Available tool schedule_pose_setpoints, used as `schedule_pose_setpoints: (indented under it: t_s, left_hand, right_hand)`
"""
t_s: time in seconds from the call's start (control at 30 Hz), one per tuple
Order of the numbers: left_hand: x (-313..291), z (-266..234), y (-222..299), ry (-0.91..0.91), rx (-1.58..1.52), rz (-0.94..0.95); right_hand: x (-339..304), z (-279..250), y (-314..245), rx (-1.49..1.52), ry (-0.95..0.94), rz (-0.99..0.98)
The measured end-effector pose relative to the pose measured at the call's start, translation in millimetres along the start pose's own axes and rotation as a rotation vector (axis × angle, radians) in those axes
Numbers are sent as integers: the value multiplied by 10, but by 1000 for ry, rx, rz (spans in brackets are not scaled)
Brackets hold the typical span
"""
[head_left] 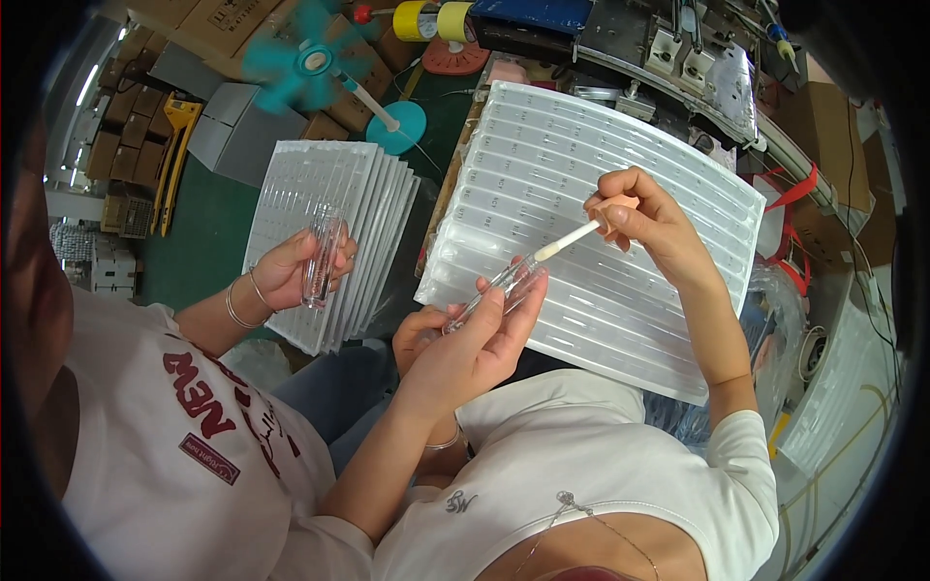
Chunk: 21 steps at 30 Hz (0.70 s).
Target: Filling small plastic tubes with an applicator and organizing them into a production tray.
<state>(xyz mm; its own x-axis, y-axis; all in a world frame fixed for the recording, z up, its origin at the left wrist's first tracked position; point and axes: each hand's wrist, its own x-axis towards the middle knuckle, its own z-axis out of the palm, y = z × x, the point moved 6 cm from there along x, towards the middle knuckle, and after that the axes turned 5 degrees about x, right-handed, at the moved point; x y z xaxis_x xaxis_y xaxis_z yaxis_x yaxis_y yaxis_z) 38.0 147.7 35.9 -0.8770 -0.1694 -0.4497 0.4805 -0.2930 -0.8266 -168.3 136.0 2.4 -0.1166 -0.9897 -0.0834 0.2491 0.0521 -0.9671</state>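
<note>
Currently, Two Hands Are Holding a Clear Tube and a Wand

At the centre of the frame, the left hand (467, 360) is closing its fingers around a slanting clear tube (492, 296). To its upper right, the right hand (651, 221) is pinching an orange cap (617, 209); a whitish wand (573, 236) is extending down-left from it, its tip meeting the tube's mouth, though whether it is entering is hard to tell. Behind them, a white ridged tray (523, 126) is filling the centre right. Toward the left, a co-worker's hand (284, 272) is gripping a second clear tube (324, 259) before stacked white trays (300, 174). At upper left, a teal fan (315, 61) is standing, blades blurring.
</note>
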Motion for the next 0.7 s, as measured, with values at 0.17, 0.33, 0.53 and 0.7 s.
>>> schedule_pose_setpoints:
  t_s: [0.17,0.33,0.53,0.7]
  left_hand:
    - [-7,-26,-27,27,-24,-35]
    - [-10,-68,-76,138,27,-45]
    - [16,-166,-97,165,-26,-32]
    - [-13,-138,-151,17,185,-109]
  right_hand:
    - [14,-22,-116,-39,-49,-39]
    - [-46,39,-236,-22,-168,-59]
    - [-71,449,-79,131,-309,-49]
    - [-93,551,-116,150,-356,-74]
